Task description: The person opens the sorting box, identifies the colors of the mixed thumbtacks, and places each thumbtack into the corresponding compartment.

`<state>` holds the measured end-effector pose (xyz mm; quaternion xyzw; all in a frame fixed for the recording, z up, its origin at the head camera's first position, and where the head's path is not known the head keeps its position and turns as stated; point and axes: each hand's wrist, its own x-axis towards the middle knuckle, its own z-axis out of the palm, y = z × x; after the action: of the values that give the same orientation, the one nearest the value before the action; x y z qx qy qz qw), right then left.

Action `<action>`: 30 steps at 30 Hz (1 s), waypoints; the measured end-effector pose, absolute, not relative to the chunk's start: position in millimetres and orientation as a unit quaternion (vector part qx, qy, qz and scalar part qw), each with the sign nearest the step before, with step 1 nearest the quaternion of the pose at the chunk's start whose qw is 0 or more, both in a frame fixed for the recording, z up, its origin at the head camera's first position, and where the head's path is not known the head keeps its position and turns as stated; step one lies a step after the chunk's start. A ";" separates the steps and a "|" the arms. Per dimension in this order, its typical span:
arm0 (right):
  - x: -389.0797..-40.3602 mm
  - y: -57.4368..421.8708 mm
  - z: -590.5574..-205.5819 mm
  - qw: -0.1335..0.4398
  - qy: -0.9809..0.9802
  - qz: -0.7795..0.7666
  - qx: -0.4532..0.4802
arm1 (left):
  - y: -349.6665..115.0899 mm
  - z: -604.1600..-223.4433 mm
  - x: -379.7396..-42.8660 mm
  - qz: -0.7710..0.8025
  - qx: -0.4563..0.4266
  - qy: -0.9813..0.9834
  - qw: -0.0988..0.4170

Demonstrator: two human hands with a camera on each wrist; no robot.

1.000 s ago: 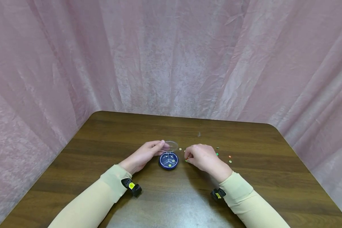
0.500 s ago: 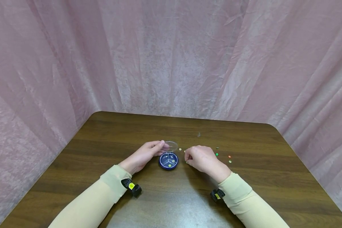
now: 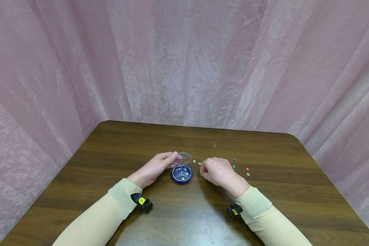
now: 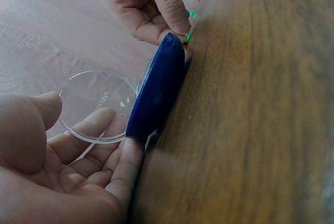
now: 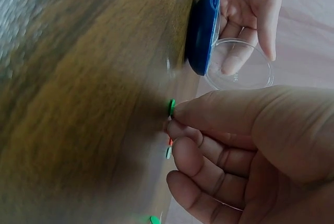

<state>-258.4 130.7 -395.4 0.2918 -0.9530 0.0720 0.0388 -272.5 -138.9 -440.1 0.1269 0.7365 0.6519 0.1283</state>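
A round blue pill case (image 3: pixel 181 180) stands on the table with its clear lid (image 4: pixel 96 106) raised. Inside are three-way dividers and two small yellowish buttons (image 3: pixel 183 178). My left hand (image 3: pixel 160 164) holds the case from the left, thumb at the lid's rim and fingers behind and below. To the right of the case, my right hand (image 3: pixel 219 171) is low over the table with curled fingers. Its thumb and index fingertips pinch a small green button (image 5: pixel 171 107) at table level. A bit of red shows by those fingertips; they partly hide it.
Two pale buttons (image 3: pixel 194 161) lie between case and right hand. Right of that hand lie a green button (image 3: pixel 234 166), an orange one (image 3: pixel 247 168) and a yellow-green one (image 3: pixel 248 174). A pink curtain (image 3: pixel 184 68) hangs behind the brown table (image 3: pixel 141 133).
The right hand's fingertips have dropped slightly toward the near side, and the green and red at them show less. A pale button beside the hand shows more. The left hand and case stay put.
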 end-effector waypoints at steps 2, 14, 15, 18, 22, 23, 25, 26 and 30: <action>-258.3 130.7 -395.3 0.040 -0.953 0.071 0.293 | -138.8 -439.9 -272.3 0.652 0.123 0.736 0.131; -256.1 128.3 -388.7 0.070 -0.949 0.102 0.290 | -139.0 -441.3 -273.3 0.653 0.131 0.735 0.129; -256.0 127.9 -388.2 0.072 -0.949 0.105 0.290 | -139.1 -441.4 -273.3 0.653 0.131 0.735 0.129; -256.2 125.8 -386.1 0.079 -0.947 0.114 0.291 | -139.5 -441.6 -273.3 0.654 0.133 0.733 0.128; -255.9 123.4 -384.1 0.086 -0.944 0.126 0.293 | -139.6 -439.9 -272.1 0.655 0.130 0.733 0.129; -255.6 122.8 -383.5 0.087 -0.943 0.130 0.294 | -139.6 -439.6 -272.1 0.655 0.130 0.733 0.129; -254.7 121.5 -382.6 0.091 -0.941 0.138 0.296 | -139.6 -439.4 -272.3 0.655 0.126 0.734 0.131; -254.2 120.7 -382.2 0.092 -0.940 0.142 0.297 | -139.6 -439.4 -272.4 0.655 0.124 0.733 0.132; -251.9 115.2 -380.1 0.099 -0.937 0.153 0.297 | -139.8 -441.4 -273.4 0.657 0.126 0.731 0.132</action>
<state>-251.9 115.2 -380.1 0.2969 -0.9374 0.1527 0.0994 -273.4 -139.8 -441.4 0.1262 0.7315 0.6569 0.1320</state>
